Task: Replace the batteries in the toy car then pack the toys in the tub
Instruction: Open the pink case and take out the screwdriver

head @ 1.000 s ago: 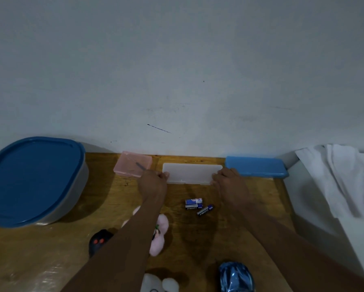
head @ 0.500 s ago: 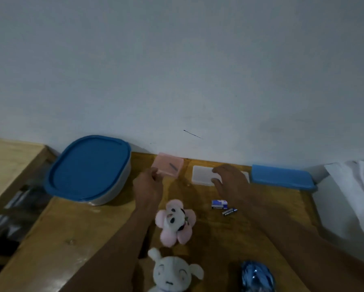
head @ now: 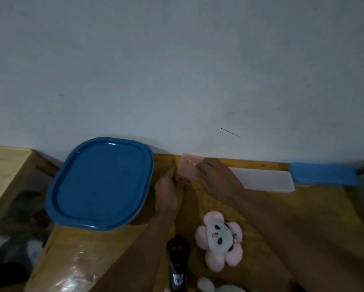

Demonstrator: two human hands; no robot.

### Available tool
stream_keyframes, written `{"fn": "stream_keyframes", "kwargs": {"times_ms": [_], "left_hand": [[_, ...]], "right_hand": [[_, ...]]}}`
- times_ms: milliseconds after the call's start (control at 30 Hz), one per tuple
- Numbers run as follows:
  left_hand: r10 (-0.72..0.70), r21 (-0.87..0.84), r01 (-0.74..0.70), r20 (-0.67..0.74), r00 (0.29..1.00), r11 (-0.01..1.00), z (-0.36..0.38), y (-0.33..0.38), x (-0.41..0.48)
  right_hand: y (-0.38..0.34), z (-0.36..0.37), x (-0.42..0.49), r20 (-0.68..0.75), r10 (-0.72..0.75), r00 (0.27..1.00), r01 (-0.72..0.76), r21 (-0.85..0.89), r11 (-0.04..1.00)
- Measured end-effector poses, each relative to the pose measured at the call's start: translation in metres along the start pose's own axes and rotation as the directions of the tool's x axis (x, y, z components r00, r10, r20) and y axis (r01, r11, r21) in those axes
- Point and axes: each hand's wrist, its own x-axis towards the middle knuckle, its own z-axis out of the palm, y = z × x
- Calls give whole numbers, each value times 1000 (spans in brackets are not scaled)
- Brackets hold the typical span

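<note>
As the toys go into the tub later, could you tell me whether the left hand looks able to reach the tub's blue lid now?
Probably yes: the blue lid lies just left of the left hand, with only bare table between, though that hand is at the pink box.

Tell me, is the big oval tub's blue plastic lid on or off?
On. The blue plastic lid lies flat and covers the whole top; nothing inside shows.

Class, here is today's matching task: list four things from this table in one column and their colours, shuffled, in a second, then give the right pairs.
Things:
1. tub lid
2. remote control
3. long box
4. small box

Colours:
A. white
B. pink
C. dark blue
D. black

Pairs: 1-C, 2-D, 3-A, 4-B
</note>
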Motion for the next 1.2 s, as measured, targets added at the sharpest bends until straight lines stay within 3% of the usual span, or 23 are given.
{"fn": "stream_keyframes", "kwargs": {"times_ms": [300,567,733,933,1000,1200], "left_hand": [[22,-372,11,84,996,928,3,-13,2],[117,-324,-87,72,991,942,10,-24,4],[124,-295,-106,43,991,950,13,-26,6],[147,-284,-137,16,989,949,12,-23,4],[146,-278,-136,16,989,951,12,-23,4],[102,-244,-94,20,995,965,12,-21,2]], "right_hand": [[6,7,-13,-60,-97,993,91,-98,991],[-2,21,-3,-57,-209,976,166,-423,891],[2,25,-1,-21,-352,936,261,-632,730],[7,27,-1,-17,-473,881,307,-740,599],[8,28,-1,-37,-477,878,298,-738,605],[12,6,12,-154,-481,863,317,-576,753]]}}
